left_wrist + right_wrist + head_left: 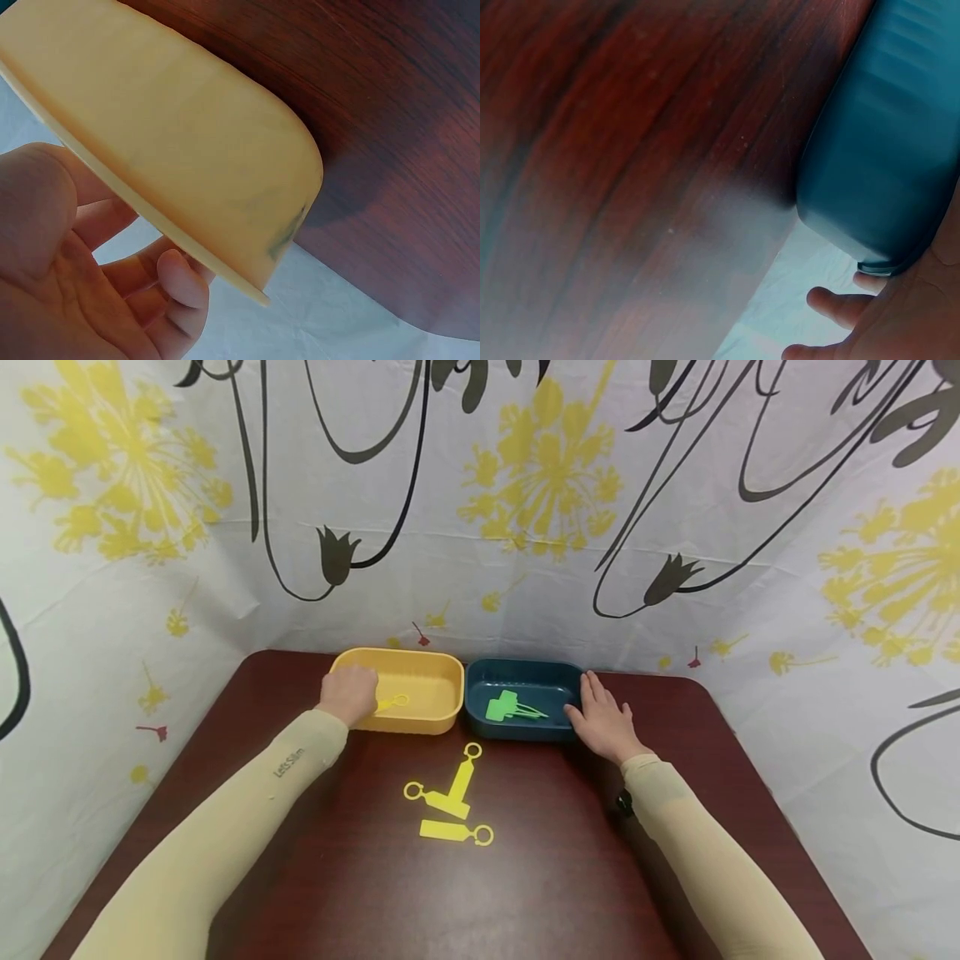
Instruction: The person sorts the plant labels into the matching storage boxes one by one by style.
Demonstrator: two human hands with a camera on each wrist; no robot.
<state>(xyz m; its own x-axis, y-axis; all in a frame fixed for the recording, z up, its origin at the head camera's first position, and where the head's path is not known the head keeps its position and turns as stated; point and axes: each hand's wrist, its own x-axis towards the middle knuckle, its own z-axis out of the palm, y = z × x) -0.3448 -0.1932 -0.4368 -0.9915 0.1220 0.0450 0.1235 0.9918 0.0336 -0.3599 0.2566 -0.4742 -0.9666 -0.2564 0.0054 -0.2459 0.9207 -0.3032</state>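
In the head view, my left hand (349, 693) reaches over the left end of a yellow tray (420, 724). Its fingers are curled and appear to pinch a yellow ring-ended tag (392, 702), whose far end is hidden. The left wrist view shows the curled fingers beside the tray's rim (150, 206); the fingertips behind it are hidden. My right hand (606, 722) rests on the right rim of a dark blue tray (517, 731), fingers straight and thumb over the edge. Green tags (510, 706) lie inside that tray.
Three yellow ring-ended tags lie on the dark red table (525, 893) in front of the trays: two overlapping tags (453, 793) and a separate tag (444, 830). The trays stand side by side near a patterned cloth (450, 568) behind the table.
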